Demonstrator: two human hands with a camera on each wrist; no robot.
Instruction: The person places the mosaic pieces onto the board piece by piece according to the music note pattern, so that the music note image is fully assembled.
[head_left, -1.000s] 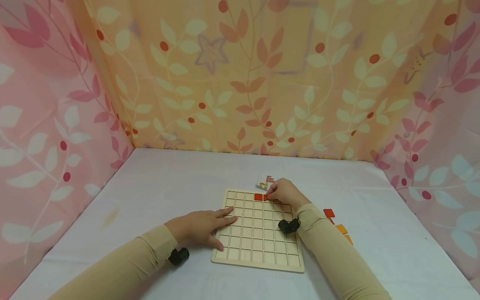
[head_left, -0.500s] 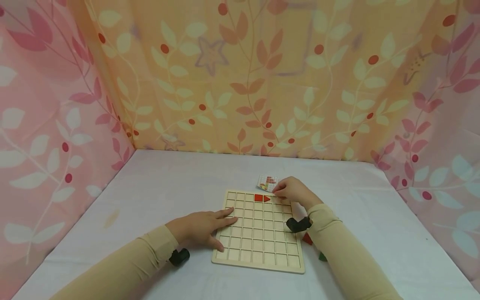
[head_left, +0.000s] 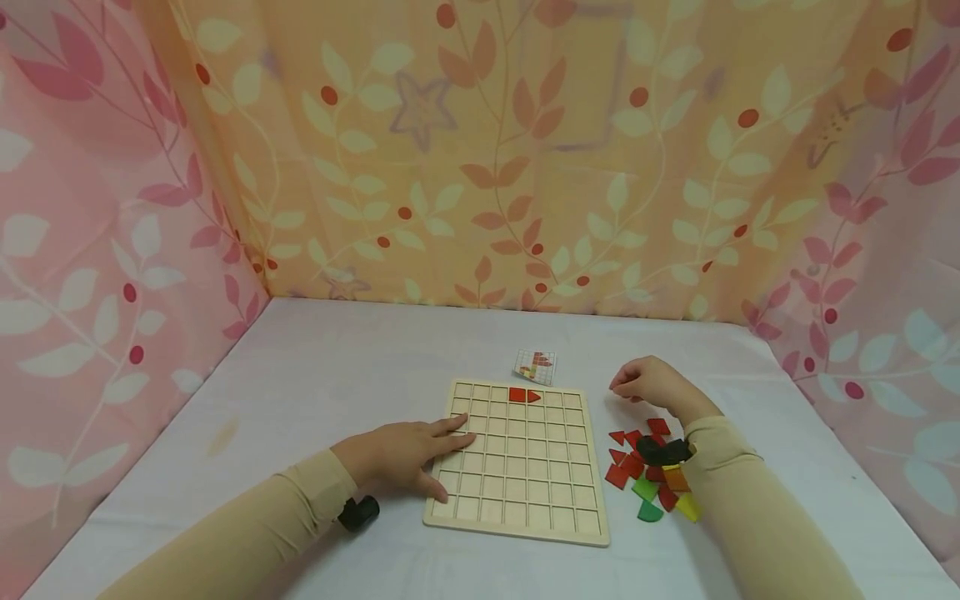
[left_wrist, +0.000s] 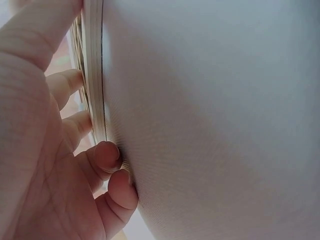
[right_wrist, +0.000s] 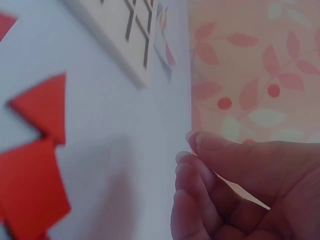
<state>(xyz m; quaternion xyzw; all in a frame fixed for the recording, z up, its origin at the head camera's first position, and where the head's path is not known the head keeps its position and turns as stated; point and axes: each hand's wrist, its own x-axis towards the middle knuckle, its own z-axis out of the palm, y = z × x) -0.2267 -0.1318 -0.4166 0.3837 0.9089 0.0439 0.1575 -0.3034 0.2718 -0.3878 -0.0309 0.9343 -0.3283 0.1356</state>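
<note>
A wooden grid board [head_left: 517, 467] lies on the table. In its far row sit a red square tile [head_left: 517, 395] and, against its right side, a red triangle tile [head_left: 533, 397]. My left hand [head_left: 401, 454] rests on the board's left edge, fingers spread; the left wrist view shows several fingertips [left_wrist: 109, 156] along that edge. My right hand [head_left: 660, 390] hovers right of the board, its fingers loosely bent and thumb near the index finger. Nothing shows between them in the right wrist view. Below it lie several red tiles [right_wrist: 32, 187], partly hidden by the wrist camera.
Beyond the board lies a small printed pattern card [head_left: 536, 367]. Green tiles [head_left: 649, 511], a yellow tile [head_left: 687, 507] and an orange tile [head_left: 677, 478] lie in the pile right of the board. Floral cloth walls [head_left: 480, 167] stand behind the table and on both sides.
My right hand has let go of the red triangle tile beside the red square and moved right, off the board. The tile pile now shows more. My left hand has stayed put.
</note>
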